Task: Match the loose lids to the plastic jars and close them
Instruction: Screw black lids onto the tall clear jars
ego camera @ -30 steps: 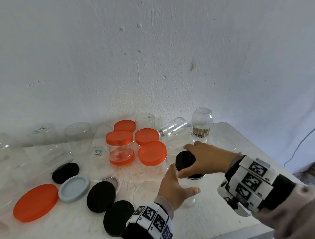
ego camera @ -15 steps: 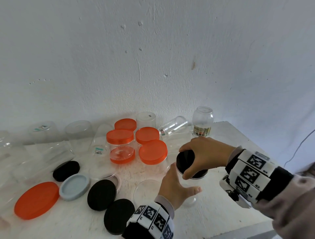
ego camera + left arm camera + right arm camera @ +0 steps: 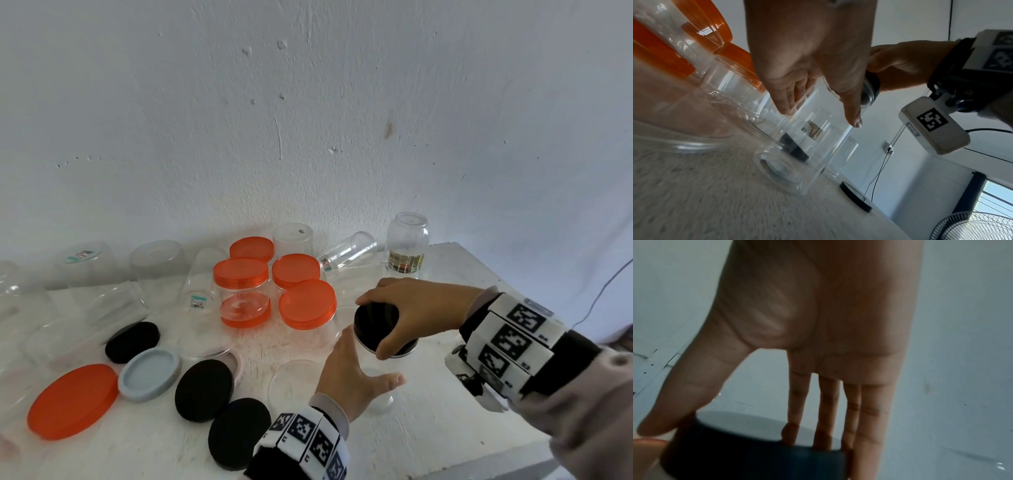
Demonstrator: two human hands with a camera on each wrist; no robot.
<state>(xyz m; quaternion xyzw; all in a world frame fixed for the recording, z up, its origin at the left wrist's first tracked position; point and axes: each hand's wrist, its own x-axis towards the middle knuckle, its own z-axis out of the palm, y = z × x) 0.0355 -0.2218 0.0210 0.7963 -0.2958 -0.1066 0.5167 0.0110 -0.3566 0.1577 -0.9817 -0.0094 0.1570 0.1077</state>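
Clear plastic jar (image 3: pixel 380 383) stands upright on the white table (image 3: pixel 428 428), near the front edge, at about 4 o'clock from the cluster of orange-lidded jars (image 3: pixel 241 291). Black lid (image 3: pixel 375 322) sits on its mouth.

Handling, as a judgement: jar looks empty, thin-walled, very light; smooth sides likely slippery and apt to flex if squeezed hard. It would spin or skate on the table under a twisting lid unless braced. Best hold on the jar is mid-wall, wrapped wide. Lid looks stiff; take it by the rim, fingertips spaced round the edge, not on the flat top.

Left hand (image 3: pixel 349 377): comes in from 6 o'clock, palm against the jar's near wall. Left wrist view shows fingers (image 3: pixel 789 97) on one side and thumb on the other, curved round the clear wall. A bracing hold, wrist low near the table.

Right hand (image 3: pixel 411 308): reaches in from 3 o'clock, arched over the lid. Grip pinches the lid's rim, thumb at the near edge, fingertips (image 3: pixel 789 430) on the far edge, palm lifted clear of the top. Wrist raised, forearm roughly level.

Whether the lid is fully threaded down I cannot tell.

Loose black lids (image 3: pixel 203 389), a grey lid (image 3: pixel 149 373) and a large orange lid (image 3: pixel 72 401) lie at 9 o'clock.
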